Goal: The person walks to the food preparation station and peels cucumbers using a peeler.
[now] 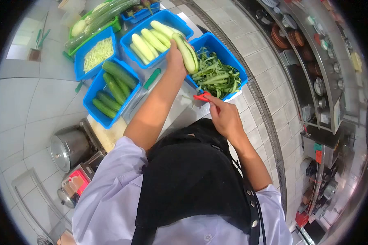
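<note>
My left hand [176, 59] is wrapped round a partly peeled cucumber [187, 55], pale with green strips, over the left edge of a blue basket of green peelings [218, 75]. Below that basket's front edge, my right hand [223, 114] grips a red-handled peeler [201, 96], apart from the cucumber. Several pale peeled cucumbers lie in a blue basket [185, 29] at the top. Several unpeeled dark green cucumbers [116, 87] fill another blue basket on the left.
A green-handled knife [153, 78] lies on the worktop between the baskets. Shredded pale vegetable [99, 54] sits in a blue basket, beside a green basket of long vegetables [100, 24]. A metal pot [65, 149] stands at left; shelves with dishes [310, 61] line the right.
</note>
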A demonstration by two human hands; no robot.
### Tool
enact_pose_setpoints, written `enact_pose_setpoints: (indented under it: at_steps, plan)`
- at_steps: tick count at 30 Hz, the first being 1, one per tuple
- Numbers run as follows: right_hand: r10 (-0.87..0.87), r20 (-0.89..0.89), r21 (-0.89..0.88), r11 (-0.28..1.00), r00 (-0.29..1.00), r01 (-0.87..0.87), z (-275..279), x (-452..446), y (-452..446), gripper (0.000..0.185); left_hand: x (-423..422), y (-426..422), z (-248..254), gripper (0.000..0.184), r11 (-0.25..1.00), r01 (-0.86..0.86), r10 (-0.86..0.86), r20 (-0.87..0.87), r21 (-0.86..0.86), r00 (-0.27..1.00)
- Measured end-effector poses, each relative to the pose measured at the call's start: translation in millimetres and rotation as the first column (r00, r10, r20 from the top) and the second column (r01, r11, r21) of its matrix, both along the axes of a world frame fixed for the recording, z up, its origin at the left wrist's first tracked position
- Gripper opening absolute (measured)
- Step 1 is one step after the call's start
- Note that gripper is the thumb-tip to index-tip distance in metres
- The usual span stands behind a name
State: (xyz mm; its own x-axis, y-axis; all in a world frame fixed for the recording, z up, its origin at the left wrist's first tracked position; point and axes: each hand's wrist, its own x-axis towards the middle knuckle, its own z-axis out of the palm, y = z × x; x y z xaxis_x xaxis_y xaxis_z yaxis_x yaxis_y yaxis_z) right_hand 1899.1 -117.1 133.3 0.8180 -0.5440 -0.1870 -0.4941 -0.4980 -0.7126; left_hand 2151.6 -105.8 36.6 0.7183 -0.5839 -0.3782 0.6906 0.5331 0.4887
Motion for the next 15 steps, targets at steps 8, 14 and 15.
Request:
enact_pose_setpoints:
  at_steps: [8,14,15]
  plan:
    - [-0.077,0.371,-0.157,0.977,0.926,0.144,45,72,-68,0.028,-33,20,34,0.045,0.913,0.317,-0.391,0.336,0.256,0.857]
    - [0.021,0.325,-0.206,0.977,0.946,0.049,44,83,-58,0.027,-44,21,51,0.045,0.961,0.245,-0.272,0.301,0.126,0.914]
    - [0.030,0.318,-0.211,0.977,0.947,0.040,44,78,-54,0.027,-43,21,55,0.046,0.963,0.252,-0.268,0.267,0.095,0.926]
